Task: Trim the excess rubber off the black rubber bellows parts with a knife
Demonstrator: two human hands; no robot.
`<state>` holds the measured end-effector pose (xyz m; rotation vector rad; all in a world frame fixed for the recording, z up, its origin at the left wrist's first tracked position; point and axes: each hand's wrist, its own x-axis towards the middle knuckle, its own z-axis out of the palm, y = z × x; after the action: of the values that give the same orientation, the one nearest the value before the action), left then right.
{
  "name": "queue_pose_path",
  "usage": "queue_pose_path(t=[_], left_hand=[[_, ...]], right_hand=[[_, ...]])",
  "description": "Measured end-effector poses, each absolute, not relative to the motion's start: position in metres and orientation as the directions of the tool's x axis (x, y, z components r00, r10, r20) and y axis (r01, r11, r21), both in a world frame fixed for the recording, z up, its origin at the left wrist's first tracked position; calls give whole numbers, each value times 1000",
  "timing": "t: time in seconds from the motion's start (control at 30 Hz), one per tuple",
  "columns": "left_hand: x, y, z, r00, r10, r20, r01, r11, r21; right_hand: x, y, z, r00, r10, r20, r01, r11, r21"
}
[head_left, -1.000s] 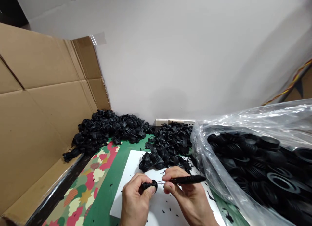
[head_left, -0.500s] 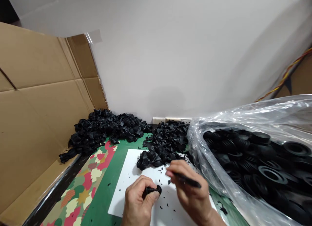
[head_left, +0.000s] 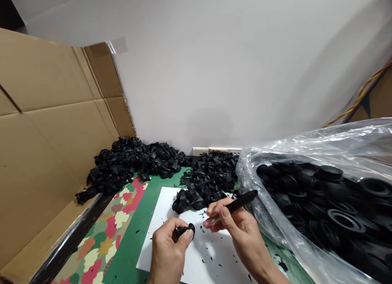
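My left hand (head_left: 169,245) is closed around a small black rubber part (head_left: 190,231), whose rounded end pokes out past the thumb. To its right, my right hand (head_left: 237,227) grips a black pen-shaped tool (head_left: 241,201) between thumb and fingers. The tool's thick end points up and to the right; its other end is hidden by the fingers, so I cannot tell its tip. Both hands are apart, above a white sheet (head_left: 153,239) strewn with small black scraps (head_left: 211,258). A few ribbed black rubber parts (head_left: 191,199) lie at the sheet's far edge.
A clear plastic bag (head_left: 260,214) full of black ribbed rubber parts (head_left: 329,194) stands at the right. Behind the sheet are a heap of black scraps (head_left: 214,167) and a larger black pile (head_left: 131,161). Cardboard (head_left: 55,100) walls the left, over the green table (head_left: 130,235).
My right hand has turned over, swinging the tool's thick end from pointing down-right to up-right. My left hand has shifted slightly left with the rubber part.
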<state>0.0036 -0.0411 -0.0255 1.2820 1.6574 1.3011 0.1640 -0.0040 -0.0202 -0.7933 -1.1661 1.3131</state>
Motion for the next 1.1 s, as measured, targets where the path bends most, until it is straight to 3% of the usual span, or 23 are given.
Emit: queue_pose_path(t=[0.47,0.8,0.9,1.0,1.1], left_hand=[[4,-42,-21,-296,955,-2,198,63,978],[3,-41,-20,-175,982,-71,72,84,994],[4,-42,-19,-93,993,-72,51,77,996],[6,-44,-18,-88,996,19,86,-12,996],[6,-44,-19,-138,988,62,158,-40,987]], right_hand=[[160,-9,-28,-128,902,413,-62,409,-911],[156,-16,-21,-184,733,654,85,675,-733],[155,-18,-22,-213,653,727,185,757,-626],[163,-12,-23,-150,575,805,313,799,-513],[172,0,-25,-3,628,778,324,737,-594]])
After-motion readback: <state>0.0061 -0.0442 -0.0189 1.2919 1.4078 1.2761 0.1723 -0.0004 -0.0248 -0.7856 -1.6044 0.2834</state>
